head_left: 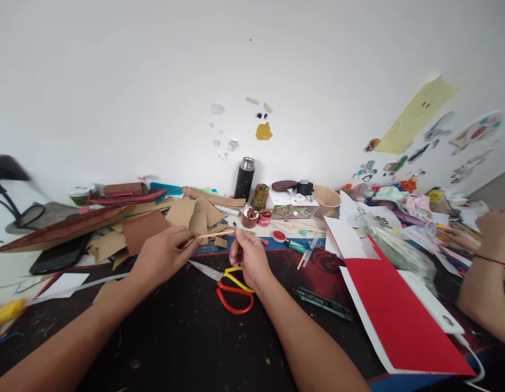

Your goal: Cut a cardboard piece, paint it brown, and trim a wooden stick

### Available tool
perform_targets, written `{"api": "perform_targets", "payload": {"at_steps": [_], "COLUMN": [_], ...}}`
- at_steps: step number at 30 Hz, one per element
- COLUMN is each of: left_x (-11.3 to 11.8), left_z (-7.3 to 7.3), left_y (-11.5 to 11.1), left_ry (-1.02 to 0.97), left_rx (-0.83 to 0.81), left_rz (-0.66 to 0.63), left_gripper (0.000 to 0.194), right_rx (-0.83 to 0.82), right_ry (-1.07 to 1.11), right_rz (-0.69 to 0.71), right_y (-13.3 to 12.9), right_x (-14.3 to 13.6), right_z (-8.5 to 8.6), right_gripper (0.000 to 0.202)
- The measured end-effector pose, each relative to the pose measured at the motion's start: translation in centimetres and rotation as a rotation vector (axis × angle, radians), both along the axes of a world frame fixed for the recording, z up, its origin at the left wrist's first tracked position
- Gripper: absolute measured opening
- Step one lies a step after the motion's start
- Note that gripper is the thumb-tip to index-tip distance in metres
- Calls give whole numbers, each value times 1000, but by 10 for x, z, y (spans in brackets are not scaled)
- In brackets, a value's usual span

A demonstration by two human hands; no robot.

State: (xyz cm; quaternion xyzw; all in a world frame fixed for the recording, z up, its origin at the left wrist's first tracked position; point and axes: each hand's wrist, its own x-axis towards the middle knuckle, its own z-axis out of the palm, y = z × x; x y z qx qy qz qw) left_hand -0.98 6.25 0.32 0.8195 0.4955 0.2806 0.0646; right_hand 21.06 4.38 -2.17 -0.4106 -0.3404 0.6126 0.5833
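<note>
A thin pale wooden stick (215, 234) stretches level between my two hands above the dark mat. My left hand (164, 251) pinches its left end between thumb and fingers. At the other end, my right hand (250, 260) grips the tip, its fingers curled in. Scissors with one red and one yellow handle (235, 310) lie on the mat just below my right hand, which overlaps part of the yellow loop. Brown cardboard pieces (181, 212) are heaped behind my left hand. Small open pots, one of them red (264, 218), stand behind my right hand.
A utility knife (322, 303) and folded red card (403, 316) lie to the right. Cardboard boat shapes (64, 228) and a phone (60, 255) are at the left. A black flask (244, 179) stands by the wall. Another person's arm (487, 267) reaches in at far right.
</note>
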Motion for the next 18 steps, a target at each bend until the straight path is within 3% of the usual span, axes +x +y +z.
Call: {"api": "perform_targets", "payload": {"at_steps": [10,18], "left_x": [4,11], "left_z": [6,11], "left_y": [-5,-8], "left_ry": [-47,-28], "left_rx": [-190,-268], "left_rz": [58,-18], "left_gripper": [48,48], "right_rx": [1,47], "right_ry": [-16,-55], "right_rz": [11,0], "right_y": [0,-2], "right_x": [-2,-2], "right_z": [0,2], "right_gripper": [51,47]}}
